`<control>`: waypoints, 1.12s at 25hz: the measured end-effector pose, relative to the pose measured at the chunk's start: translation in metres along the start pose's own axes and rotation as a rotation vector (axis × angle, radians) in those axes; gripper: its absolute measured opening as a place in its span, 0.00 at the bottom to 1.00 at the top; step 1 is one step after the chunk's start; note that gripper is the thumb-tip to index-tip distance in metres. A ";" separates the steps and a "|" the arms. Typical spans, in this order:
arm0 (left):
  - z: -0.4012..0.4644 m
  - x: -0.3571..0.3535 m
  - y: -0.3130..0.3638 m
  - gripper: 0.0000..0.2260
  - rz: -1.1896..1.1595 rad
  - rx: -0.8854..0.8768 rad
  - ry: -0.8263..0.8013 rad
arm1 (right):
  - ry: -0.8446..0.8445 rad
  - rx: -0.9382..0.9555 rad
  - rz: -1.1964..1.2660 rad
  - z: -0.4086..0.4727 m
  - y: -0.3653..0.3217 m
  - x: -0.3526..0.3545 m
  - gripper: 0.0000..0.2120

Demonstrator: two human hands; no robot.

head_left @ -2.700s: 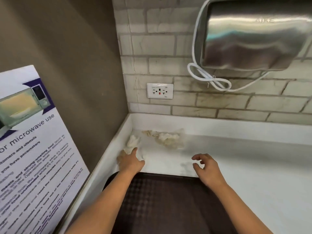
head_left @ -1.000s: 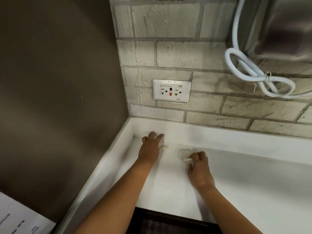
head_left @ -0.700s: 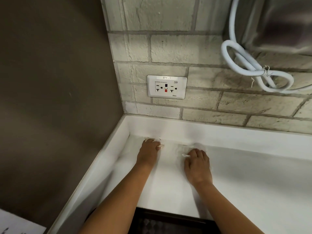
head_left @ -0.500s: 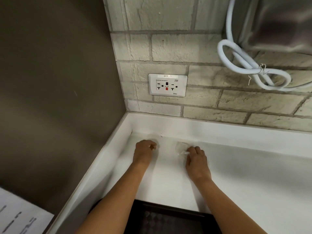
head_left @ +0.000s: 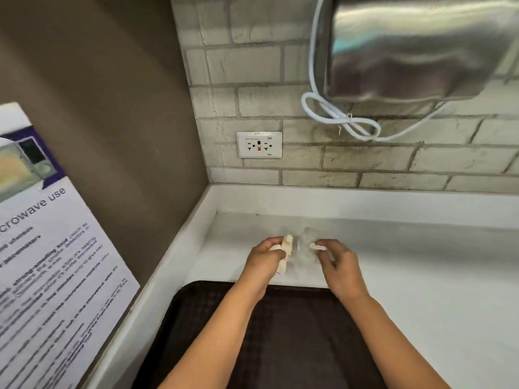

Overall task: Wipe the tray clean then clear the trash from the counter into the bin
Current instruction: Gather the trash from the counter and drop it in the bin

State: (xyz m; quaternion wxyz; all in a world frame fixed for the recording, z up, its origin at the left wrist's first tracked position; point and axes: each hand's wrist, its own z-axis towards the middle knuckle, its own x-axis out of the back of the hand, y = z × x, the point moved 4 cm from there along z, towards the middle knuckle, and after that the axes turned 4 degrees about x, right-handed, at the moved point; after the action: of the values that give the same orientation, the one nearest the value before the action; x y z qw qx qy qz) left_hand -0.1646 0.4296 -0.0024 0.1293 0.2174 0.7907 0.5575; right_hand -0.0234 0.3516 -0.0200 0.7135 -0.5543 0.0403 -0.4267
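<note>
My left hand (head_left: pixel 265 258) grips a crumpled off-white tissue (head_left: pixel 286 249) just above the white counter (head_left: pixel 421 276). My right hand (head_left: pixel 337 261) pinches a piece of clear plastic wrap (head_left: pixel 306 242) beside it. Both hands hover close together past the far edge of the dark brown textured tray (head_left: pixel 295 332), which lies on the counter under my forearms. No bin is in view.
A brown side wall with a microwave-use poster (head_left: pixel 50 262) closes off the left. The brick back wall carries a power socket (head_left: pixel 259 145) and a steel hand dryer (head_left: pixel 407 46) with a looped white cable (head_left: pixel 341 122) overhead.
Both hands have drawn back from the counter's far corner toward the tray, carrying the tissue and the plastic wrap. The view has pulled back, so the tray and poster show again.
</note>
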 end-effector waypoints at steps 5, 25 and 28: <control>-0.100 -0.021 -0.015 0.13 -0.132 -0.041 -0.233 | 0.179 -0.008 0.000 -0.096 -0.041 0.059 0.09; -0.357 -0.186 -0.228 0.12 0.176 0.369 -0.791 | 0.637 -0.251 -0.063 -0.460 0.030 0.246 0.11; -0.368 -0.232 -0.289 0.14 0.145 0.568 -0.715 | 0.635 -0.397 -0.032 -0.512 0.083 0.264 0.15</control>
State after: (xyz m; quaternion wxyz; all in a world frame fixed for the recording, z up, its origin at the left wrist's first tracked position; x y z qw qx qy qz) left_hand -0.1843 -0.0694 -0.1553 0.2899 0.4775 0.8007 0.2162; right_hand -0.0806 -0.2067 -0.1747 0.5374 -0.5224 0.3325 -0.5725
